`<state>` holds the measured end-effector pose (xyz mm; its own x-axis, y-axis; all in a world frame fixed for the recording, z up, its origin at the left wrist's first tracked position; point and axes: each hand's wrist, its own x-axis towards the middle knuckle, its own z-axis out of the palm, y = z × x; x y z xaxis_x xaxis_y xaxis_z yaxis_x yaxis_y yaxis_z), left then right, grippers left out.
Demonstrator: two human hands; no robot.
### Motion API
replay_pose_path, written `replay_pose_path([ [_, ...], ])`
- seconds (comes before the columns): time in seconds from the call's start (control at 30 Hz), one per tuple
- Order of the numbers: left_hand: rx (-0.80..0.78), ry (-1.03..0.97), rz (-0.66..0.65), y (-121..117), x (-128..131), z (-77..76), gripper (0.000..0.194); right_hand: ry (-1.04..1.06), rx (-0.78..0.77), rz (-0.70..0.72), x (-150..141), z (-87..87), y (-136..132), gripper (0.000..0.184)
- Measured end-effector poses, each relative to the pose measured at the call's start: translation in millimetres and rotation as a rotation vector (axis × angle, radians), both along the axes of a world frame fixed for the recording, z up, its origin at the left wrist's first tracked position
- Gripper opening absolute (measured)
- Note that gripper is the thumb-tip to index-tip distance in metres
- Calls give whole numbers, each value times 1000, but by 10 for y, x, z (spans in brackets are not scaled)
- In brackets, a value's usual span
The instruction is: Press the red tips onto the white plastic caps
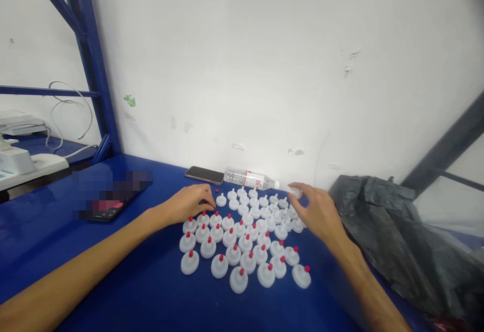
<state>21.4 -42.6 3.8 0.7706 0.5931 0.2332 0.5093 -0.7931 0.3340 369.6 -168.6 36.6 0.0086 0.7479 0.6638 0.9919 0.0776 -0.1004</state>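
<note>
Head view: our right hand (317, 213) pinches a white cap (295, 191) in its grip; our left hand (189, 203) lies flat, grip loose, on the capped pieces (242, 241).

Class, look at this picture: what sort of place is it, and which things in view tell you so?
Probably a small workshop or assembly bench: a blue metal rack, a blue worktable and rows of white caps with red tips worked by both hands.

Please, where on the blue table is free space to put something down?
Bare blue table lies near the front edge, between the forearms, before the white caps. Also left of the left hand. Crowded: between both hands, and by the black bag beside the right hand.
</note>
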Motion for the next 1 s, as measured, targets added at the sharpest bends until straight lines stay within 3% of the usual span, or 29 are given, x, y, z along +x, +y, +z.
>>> replay_pose_path([
  [0.23,72,6,117,9,-12,-15,21,24,-5,1,53,-12,18,28],
  [0.33,171,-18,160,-20,4,-5,27,28,23,12,85,-14,26,27],
  [0.57,383,-18,113,67,37,-134,44,37,40,-5,75,3,19,24],
  [0.83,383,140,175,78,49,-165,45,6,21,16,65,-23,37,22],
  [1.0,334,75,179,92,12,-134,42,8,-8,-21,63,24,15,22],
])
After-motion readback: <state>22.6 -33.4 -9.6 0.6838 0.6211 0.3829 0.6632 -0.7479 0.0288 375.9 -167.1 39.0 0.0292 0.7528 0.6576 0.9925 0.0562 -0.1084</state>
